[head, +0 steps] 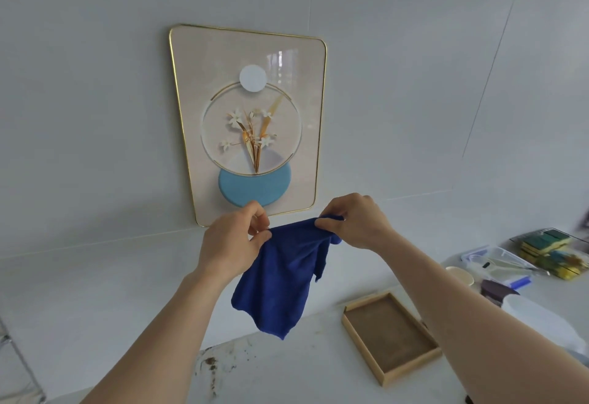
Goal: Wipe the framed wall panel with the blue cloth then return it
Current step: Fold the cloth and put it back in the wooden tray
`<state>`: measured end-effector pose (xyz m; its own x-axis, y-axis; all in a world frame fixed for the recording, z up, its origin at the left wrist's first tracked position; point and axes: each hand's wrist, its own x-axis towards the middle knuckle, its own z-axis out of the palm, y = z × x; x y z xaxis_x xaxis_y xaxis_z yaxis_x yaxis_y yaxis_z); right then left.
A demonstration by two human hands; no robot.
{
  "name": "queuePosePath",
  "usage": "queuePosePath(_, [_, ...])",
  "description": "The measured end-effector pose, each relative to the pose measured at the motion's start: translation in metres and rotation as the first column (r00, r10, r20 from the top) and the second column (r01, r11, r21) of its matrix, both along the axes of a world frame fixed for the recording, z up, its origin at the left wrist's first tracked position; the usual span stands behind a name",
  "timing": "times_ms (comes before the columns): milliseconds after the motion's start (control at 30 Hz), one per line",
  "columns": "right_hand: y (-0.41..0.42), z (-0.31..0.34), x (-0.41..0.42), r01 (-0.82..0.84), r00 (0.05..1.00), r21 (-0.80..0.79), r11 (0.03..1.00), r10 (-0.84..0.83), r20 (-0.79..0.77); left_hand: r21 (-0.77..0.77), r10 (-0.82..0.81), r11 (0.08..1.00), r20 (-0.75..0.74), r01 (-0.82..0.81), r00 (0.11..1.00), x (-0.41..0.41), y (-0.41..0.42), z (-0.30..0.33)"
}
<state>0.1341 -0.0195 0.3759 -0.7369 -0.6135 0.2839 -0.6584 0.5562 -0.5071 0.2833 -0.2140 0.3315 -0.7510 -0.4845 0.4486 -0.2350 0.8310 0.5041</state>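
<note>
A gold-framed wall panel (191,110) with a flower picture hangs on the grey wall straight ahead. Just below its lower edge I hold the blue cloth (280,279) up in the air by its top edge. My left hand (232,241) pinches the cloth's left corner, and my right hand (353,222) grips the bunched right corner. The rest of the cloth hangs down loosely above the white counter. Neither hand touches the panel.
A shallow wooden tray (393,336) lies on the white counter (287,371) at the lower right. Further right are a clear plastic box (497,260), stacked green-yellow sponges (548,250), a small cup (460,274) and a white bottle (538,317). Dirt marks stain the counter's near part.
</note>
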Motion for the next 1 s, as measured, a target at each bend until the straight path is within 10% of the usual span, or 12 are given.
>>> queuePosePath(1000, [0.172,-0.138,-0.242,0.119,0.960,0.050,0.992,-0.128,0.248,0.178,-0.147,0.979,0.304,0.095,0.941,-0.261,0.179,-0.126])
